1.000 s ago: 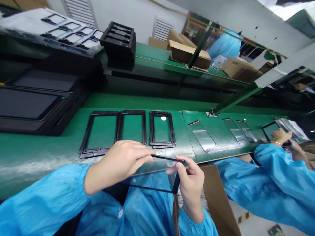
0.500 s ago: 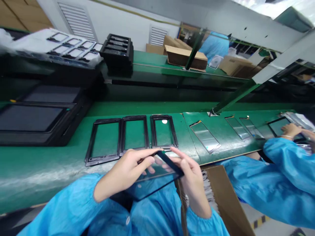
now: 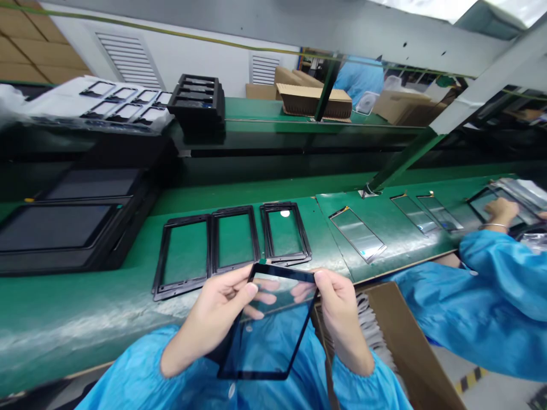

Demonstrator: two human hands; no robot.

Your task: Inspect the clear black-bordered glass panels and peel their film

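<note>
Between my hands is a clear glass panel with a black border [image 3: 273, 341], held tilted above my lap. My left hand [image 3: 217, 310] grips its upper left edge, thumb in front and fingers showing through the glass behind. At the upper right corner my right hand [image 3: 337, 302] pinches the border, with some fingertips visible behind the pane. A small green tab [image 3: 262, 261] sticks up from the panel's top edge. Just beyond my hands, black rectangular frames lie in a row on the green bench: a left stack [image 3: 183, 250], a middle stack [image 3: 235, 238] and a right stack [image 3: 285, 232].
Dark screens in black trays [image 3: 51, 228] are stacked at the left. Thin glass panels [image 3: 358, 233] lie to the right, near a co-worker's hand [image 3: 502, 212]. A green post [image 3: 397, 162] rises from the bench. A cardboard box [image 3: 410, 336] stands beside my right arm.
The panel has turned so its face is towards me and its lower edge hangs down. My right hand has shifted from spread fingers along the edge to a pinch at the corner.
</note>
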